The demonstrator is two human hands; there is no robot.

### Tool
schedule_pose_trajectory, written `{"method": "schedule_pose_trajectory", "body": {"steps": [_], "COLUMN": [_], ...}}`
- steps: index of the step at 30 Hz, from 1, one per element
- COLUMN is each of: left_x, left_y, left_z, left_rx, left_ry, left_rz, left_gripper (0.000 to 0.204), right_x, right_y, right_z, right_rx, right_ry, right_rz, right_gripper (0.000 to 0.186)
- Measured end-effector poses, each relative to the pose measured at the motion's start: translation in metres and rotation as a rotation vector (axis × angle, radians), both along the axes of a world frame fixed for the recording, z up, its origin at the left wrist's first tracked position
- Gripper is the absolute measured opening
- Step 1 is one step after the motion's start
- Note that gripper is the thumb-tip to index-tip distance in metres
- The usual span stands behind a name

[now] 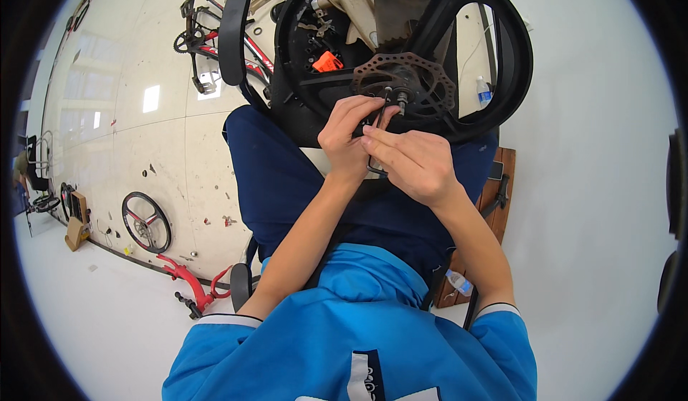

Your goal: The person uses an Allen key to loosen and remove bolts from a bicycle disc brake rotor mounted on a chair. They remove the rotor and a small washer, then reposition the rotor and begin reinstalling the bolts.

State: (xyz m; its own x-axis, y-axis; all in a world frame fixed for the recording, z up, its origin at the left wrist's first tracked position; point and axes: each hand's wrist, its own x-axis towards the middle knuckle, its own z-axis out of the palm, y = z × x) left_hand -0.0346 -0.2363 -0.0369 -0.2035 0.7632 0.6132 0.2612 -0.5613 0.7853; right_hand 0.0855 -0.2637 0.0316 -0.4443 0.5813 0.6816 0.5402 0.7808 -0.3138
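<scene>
A black spoked bicycle wheel (522, 50) lies in front of me on a dark seat, partly over my knees. At its hub sits a brown, rusty-looking brake disc (446, 78) around a silver axle (402, 103). Between my hands is a thin black L-shaped hex key (370, 163), its upper end at the disc beside the axle. My left hand (347, 134) has its fingers closed around the key's shaft, close to the disc. From the right, my right hand (416, 161) pinches the same shaft lower down. The fingers partly hide the key.
An orange object (327, 62) and loose metal parts lie behind the spokes. To the left on the floor are a red-and-black bike frame (211, 46), another wheel (147, 222) and a red fork-like part (188, 279). A wooden bench (507, 161) with a phone (496, 171) stands at right, near a bottle (459, 282).
</scene>
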Motion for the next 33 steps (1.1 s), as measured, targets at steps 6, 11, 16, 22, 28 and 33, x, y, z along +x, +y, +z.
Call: {"method": "schedule_pose_trajectory", "body": {"steps": [6,11,16,22,28,33], "left_x": [0.0,0.001,-0.007,-0.01,0.0,0.0], "left_y": [0.0,0.0,0.008,0.011,0.002,0.002], "left_z": [-0.001,-0.001,0.003,0.002,0.002,0.003], "left_rx": [0.027,0.063,0.161,0.165,0.069,0.101], "left_ry": [-0.021,0.017,0.146,0.161,0.012,0.035], "left_rz": [-0.008,-0.019,-0.038,-0.07,0.026,0.05], "left_gripper": [0.028,0.024,0.023,0.024,0.023,0.024], "right_x": [0.001,-0.001,-0.001,0.002,-0.009,-0.009], "right_y": [0.002,0.004,-0.005,-0.012,-0.007,-0.007], "right_z": [-0.01,0.002,0.026,0.022,0.011,0.007], "right_rx": [0.013,-0.034,-0.235,-0.175,-0.031,-0.048], "right_ry": [0.086,0.065,-0.006,-0.078,0.067,0.124], "right_rz": [-0.031,-0.031,0.116,0.101,0.024,-0.001], "right_gripper": [0.028,0.033,0.034,0.029,0.024,0.024]}}
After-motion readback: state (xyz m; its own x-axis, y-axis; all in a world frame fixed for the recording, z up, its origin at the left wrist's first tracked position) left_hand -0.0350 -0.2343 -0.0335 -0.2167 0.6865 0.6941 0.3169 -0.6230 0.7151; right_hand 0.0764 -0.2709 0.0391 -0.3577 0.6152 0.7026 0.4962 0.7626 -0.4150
